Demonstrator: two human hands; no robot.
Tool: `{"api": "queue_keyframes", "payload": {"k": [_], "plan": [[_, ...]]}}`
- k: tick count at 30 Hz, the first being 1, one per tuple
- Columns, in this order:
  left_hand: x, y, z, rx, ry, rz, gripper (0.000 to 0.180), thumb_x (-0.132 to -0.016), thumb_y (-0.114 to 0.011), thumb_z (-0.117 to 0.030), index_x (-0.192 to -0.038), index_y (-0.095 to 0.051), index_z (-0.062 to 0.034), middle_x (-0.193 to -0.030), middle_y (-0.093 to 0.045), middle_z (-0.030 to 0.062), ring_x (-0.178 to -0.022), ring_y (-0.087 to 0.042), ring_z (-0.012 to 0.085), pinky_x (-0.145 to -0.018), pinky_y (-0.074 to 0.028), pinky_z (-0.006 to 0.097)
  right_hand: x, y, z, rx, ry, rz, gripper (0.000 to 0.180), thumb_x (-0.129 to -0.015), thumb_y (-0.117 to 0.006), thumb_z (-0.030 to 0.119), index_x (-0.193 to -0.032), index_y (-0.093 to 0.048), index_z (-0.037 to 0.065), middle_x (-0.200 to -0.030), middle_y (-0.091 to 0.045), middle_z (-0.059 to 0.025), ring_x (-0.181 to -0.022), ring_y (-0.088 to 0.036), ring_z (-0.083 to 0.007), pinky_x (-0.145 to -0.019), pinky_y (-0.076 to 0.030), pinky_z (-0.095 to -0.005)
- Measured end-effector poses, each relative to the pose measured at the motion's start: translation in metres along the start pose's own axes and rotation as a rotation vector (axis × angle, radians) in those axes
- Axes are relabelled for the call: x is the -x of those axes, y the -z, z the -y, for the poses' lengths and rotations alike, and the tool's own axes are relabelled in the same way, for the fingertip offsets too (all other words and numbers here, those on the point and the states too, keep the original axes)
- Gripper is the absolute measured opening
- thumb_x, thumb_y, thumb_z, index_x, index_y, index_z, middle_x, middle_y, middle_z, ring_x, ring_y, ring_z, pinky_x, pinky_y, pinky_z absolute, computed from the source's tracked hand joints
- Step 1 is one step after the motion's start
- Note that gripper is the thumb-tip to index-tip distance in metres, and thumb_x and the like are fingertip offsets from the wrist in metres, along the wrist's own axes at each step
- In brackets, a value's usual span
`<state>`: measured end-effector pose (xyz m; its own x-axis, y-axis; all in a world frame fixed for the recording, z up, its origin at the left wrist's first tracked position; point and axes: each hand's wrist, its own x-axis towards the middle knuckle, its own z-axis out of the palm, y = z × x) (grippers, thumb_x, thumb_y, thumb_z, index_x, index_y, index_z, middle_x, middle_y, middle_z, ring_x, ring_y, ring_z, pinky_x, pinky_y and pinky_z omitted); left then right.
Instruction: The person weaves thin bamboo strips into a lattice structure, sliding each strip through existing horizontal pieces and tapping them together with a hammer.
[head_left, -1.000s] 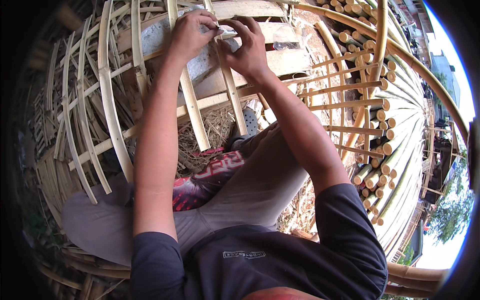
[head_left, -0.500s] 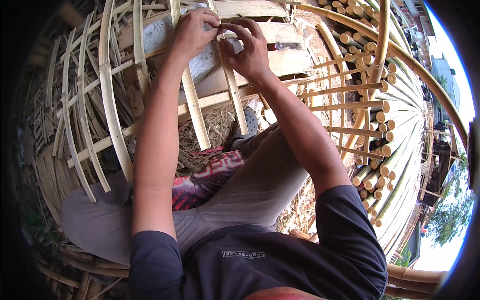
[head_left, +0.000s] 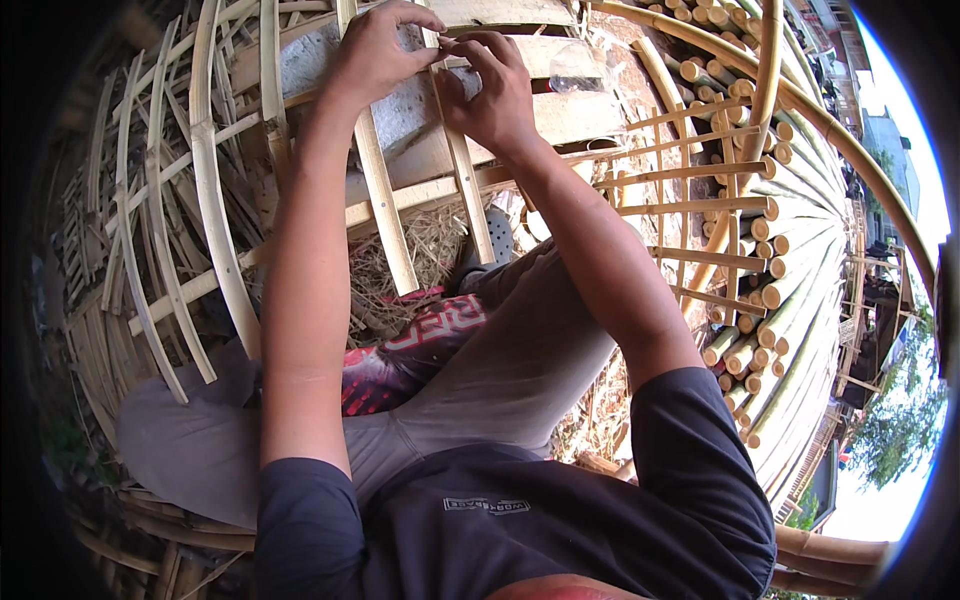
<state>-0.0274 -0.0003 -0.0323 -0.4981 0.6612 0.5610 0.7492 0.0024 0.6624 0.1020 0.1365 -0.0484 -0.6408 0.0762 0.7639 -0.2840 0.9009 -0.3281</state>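
Observation:
My left hand point(head_left: 380, 52) is at the top of the view, over a split bamboo slat point(head_left: 465, 175). Its thumb and forefinger curve apart, their tips beside the slat. On the slat's right side, my right hand point(head_left: 492, 92) has bent fingers whose tips meet the left hand's at the slat. Something tiny and dark seems to sit at the right fingertips, too small to name. A second slat point(head_left: 385, 205) runs parallel, below my left wrist. Both slats cross a bamboo crosspiece point(head_left: 425, 193), with small dark dots at the crossings. Under the hands lies a pale grey block point(head_left: 405, 118).
More curved slats point(head_left: 208, 160) of the lattice stand at left. Wide bamboo planks point(head_left: 545, 125) lie beneath the hands. At right are a bamboo frame with rungs point(head_left: 700, 208) and stacked bamboo poles point(head_left: 790, 285). Shavings point(head_left: 400, 262) cover ground near my shoe point(head_left: 498, 235).
My left hand has shifted slightly up and left, and its thumb and forefinger have parted. The right hand stays almost in place. The left slats have shifted slightly left in view.

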Motion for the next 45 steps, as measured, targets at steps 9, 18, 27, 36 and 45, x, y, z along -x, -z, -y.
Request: {"api": "queue_keyframes", "payload": {"k": [9,18,27,36,45], "plan": [[0.000,0.014,-0.032,-0.062,-0.037,-0.043,0.022,-0.072,-0.070,0.000,-0.094,-0.072,-0.0015,-0.107,-0.069,0.0161,-0.105,-0.066,0.0302,-0.095,-0.051,0.037,0.001,0.000,0.003,0.022,-0.010,0.009,0.032,-0.074,-0.073,0.008,-0.106,-0.068,0.004,-0.102,-0.065,-0.0160,-0.094,-0.064,-0.0355,-0.082,-0.052,-0.0424],[0.003,0.002,-0.028,-0.046,0.089,-0.052,0.014,-0.071,-0.077,-0.004,-0.084,-0.074,-0.0008,-0.100,-0.071,0.0145,-0.101,-0.067,0.0297,-0.090,-0.052,0.036,0.002,-0.002,-0.001,0.010,-0.003,0.001,0.030,-0.074,-0.072,0.011,-0.104,-0.067,0.009,-0.103,-0.062,-0.0126,-0.093,-0.059,-0.0346,-0.080,-0.052,-0.0429],[0.002,-0.003,-0.018,-0.043,0.104,-0.061,0.011,-0.072,-0.075,-0.001,-0.082,-0.074,0.0009,-0.096,-0.071,0.0142,-0.096,-0.067,0.0277,-0.087,-0.053,0.035,0.002,-0.003,-0.003,0.017,0.004,0.023,0.032,-0.075,-0.070,0.011,-0.106,-0.065,0.008,-0.106,-0.061,-0.0148,-0.096,-0.058,-0.0362,-0.082,-0.051,-0.0441],[0.005,-0.001,-0.017,-0.035,0.093,-0.056,0.011,-0.072,-0.077,-0.003,-0.082,-0.075,0.0004,-0.094,-0.072,0.0144,-0.095,-0.067,0.0282,-0.088,-0.052,0.036,0.000,0.004,0.007,-0.024,-0.089,0.025,0.044,-0.074,-0.071,0.011,-0.114,-0.057,0.001,-0.107,-0.059,-0.0212,-0.102,-0.056,-0.0402,-0.091,-0.047,-0.0472],[0.002,-0.001,-0.027,-0.076,0.126,-0.019,0.012,-0.072,-0.078,-0.005,-0.083,-0.075,0.0000,-0.094,-0.071,0.0144,-0.096,-0.066,0.0283,-0.089,-0.051,0.037,0.003,-0.003,-0.008,-0.067,-0.100,0.055,0.044,-0.074,-0.072,0.011,-0.114,-0.057,0.001,-0.106,-0.060,-0.0216,-0.102,-0.056,-0.0407,-0.091,-0.047,-0.0473]]}}
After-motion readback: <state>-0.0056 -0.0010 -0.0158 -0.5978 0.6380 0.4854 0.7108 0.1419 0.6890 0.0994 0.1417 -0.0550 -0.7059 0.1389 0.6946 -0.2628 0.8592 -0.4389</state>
